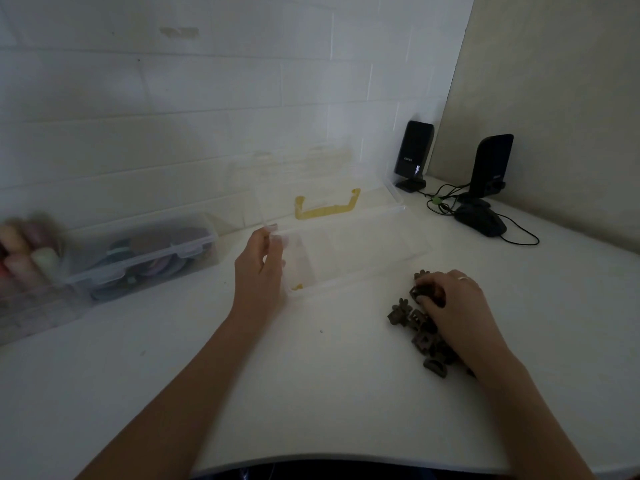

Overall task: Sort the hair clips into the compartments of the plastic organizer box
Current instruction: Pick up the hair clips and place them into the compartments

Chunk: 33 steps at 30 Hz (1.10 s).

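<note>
Dim and underexposed throughout, with soft, even light and no hard shadows; only faint shade under the hands and around the dark hair clips. Strong motion blur at the far left edge, smearing the coloured objects there. Wide-angle bending of the table edge near the bottom. Clear organizer box washed out, barely distinct against the pale wall.
</note>
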### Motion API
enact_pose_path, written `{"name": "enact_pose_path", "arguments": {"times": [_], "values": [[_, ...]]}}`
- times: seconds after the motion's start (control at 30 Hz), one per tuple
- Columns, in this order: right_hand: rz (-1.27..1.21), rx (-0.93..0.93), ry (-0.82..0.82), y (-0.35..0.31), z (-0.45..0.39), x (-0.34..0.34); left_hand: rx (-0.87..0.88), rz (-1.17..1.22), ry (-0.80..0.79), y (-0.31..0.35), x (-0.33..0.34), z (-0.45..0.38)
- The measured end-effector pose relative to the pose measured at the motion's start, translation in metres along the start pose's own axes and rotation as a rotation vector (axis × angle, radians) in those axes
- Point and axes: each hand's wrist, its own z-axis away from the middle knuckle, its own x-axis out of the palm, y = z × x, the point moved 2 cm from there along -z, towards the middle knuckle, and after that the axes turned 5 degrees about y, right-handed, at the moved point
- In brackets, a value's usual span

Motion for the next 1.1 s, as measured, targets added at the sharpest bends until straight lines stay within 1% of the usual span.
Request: {"name": "enact_pose_path", "arguments": {"times": [0.1, 0.23, 0.3, 0.43, 0.53, 0.67, 0.8, 0.83, 0.9, 0.97, 1.03, 1.1], "values": [[-0.039, -0.012, 0.015, -0.002, 0.001, -0.003, 0.006, 0.004, -0.005, 0.002, 0.0, 0.001], [-0.107, -0.088, 0.049, -0.007, 0.004, -0.007, 0.006, 0.012, -0.008, 0.002, 0.0, 0.001], [-0.184, -0.099, 0.056, -0.008, 0.005, -0.009, 0.001, 0.007, -0.004, 0.002, 0.0, 0.001], [-0.418, -0.087, 0.073, -0.015, 0.007, -0.012, 0.012, 0.003, -0.009, 0.003, 0.0, 0.002], [-0.497, -0.119, 0.056, -0.025, 0.005, -0.015, 0.018, 0.001, -0.01, 0.003, 0.0, 0.003], [-0.528, -0.221, 0.034, -0.049, -0.003, -0.015, 0.006, -0.002, 0.011, 0.003, 0.002, 0.002], [-0.579, -0.42, 0.026, -0.098, -0.004, -0.003, 0.003, -0.003, 0.004, 0.006, 0.002, 0.003], [-0.55, -0.481, 0.026, -0.111, -0.004, 0.002, 0.013, -0.005, -0.002, 0.006, 0.002, 0.004], [-0.416, -0.576, 0.012, -0.131, -0.007, 0.016, 0.048, -0.034, -0.008, 0.01, 0.0, 0.005], [-0.31, -0.596, -0.039, -0.137, -0.01, 0.028, 0.062, -0.041, -0.001, 0.012, -0.001, 0.006], [-0.362, -0.569, -0.079, -0.128, -0.013, 0.03, 0.023, 0.004, 0.003, 0.013, -0.001, 0.006], [-0.396, -0.524, -0.047, -0.11, -0.015, 0.023, -0.013, 0.023, 0.012, 0.01, 0.0, 0.004]]}}
